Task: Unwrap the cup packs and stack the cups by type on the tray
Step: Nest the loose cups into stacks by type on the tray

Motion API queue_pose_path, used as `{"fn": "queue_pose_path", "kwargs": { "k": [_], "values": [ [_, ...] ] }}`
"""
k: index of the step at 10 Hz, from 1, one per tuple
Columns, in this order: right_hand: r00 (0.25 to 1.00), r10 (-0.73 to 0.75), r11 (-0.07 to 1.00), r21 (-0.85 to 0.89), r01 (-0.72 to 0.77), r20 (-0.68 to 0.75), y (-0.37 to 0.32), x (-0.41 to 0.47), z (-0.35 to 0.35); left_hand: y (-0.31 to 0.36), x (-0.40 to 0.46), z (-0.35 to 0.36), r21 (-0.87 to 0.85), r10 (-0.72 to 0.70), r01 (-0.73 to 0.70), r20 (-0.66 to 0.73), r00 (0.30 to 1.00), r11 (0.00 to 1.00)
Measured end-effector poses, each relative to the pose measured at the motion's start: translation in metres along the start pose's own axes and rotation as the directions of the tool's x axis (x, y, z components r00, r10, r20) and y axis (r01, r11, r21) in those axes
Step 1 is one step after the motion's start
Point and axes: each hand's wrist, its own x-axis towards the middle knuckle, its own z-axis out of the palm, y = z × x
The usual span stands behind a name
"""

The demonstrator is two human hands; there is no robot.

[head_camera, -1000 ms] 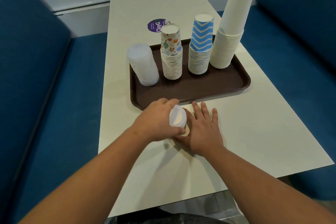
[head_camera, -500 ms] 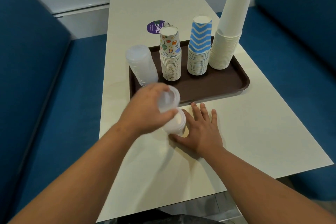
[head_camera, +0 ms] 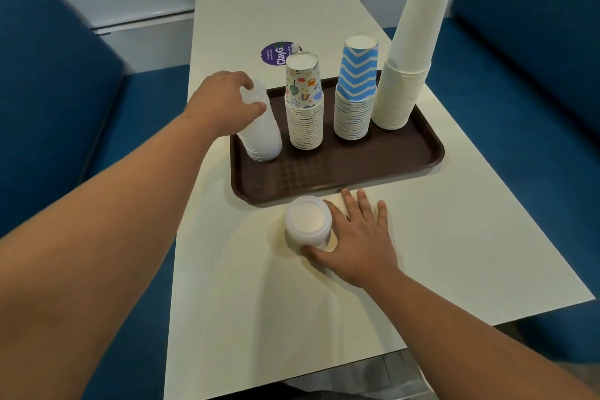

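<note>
A brown tray [head_camera: 337,178] on the table carries upturned stacks: translucent plastic cups [head_camera: 264,133] at the left, patterned paper cups [head_camera: 304,107], blue zigzag cups [head_camera: 355,94] and tall plain white cups [head_camera: 406,75]. My left hand [head_camera: 224,104] grips a translucent cup at the top of the plastic stack. A short pile of translucent cups [head_camera: 308,221] stands on the table just in front of the tray. My right hand [head_camera: 354,237] lies flat on the table beside that pile, thumb and forefinger touching its base.
The cream table [head_camera: 422,253] runs between two blue bench seats [head_camera: 48,91]. A round purple sticker [head_camera: 276,53] is on the table behind the tray. A white wall ledge runs along the back.
My left hand lifted a translucent cup off the short pile and carried it up and left onto the plastic stack on the tray. My right hand stayed beside the pile.
</note>
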Motion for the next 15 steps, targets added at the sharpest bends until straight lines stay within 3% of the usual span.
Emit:
{"fn": "queue_pose_path", "kwargs": {
  "k": [10,11,12,13,14,15],
  "values": [
    [1.000,-0.003,1.000,0.003,0.003,-0.008,0.000,0.000,0.000,-0.010,0.007,0.003,0.076,-0.001,-0.006,0.084,0.996,0.997],
    [1.000,-0.002,1.000,0.005,0.002,-0.009,0.001,0.001,0.000,0.002,-0.016,-0.005,0.032,0.071,-0.069,-0.069,0.995,0.997],
    [1.000,0.000,1.000,0.008,0.000,-0.007,0.001,0.002,0.003,0.028,-0.067,0.008,-0.090,0.172,-0.183,-0.117,0.978,0.979],
    [1.000,0.011,1.000,0.010,-0.011,0.001,0.001,0.003,0.004,0.043,-0.111,0.049,-0.029,0.265,-0.265,0.220,0.939,0.964],
    [1.000,-0.008,0.999,-0.040,0.009,0.030,0.002,0.005,0.002,0.045,-0.132,0.084,0.054,0.143,-0.179,0.405,0.903,0.982],
    [0.999,-0.018,0.997,-0.074,0.021,0.047,0.004,0.005,0.001,0.050,-0.137,0.104,0.060,0.060,-0.089,0.378,0.924,0.994]
  ]
}}
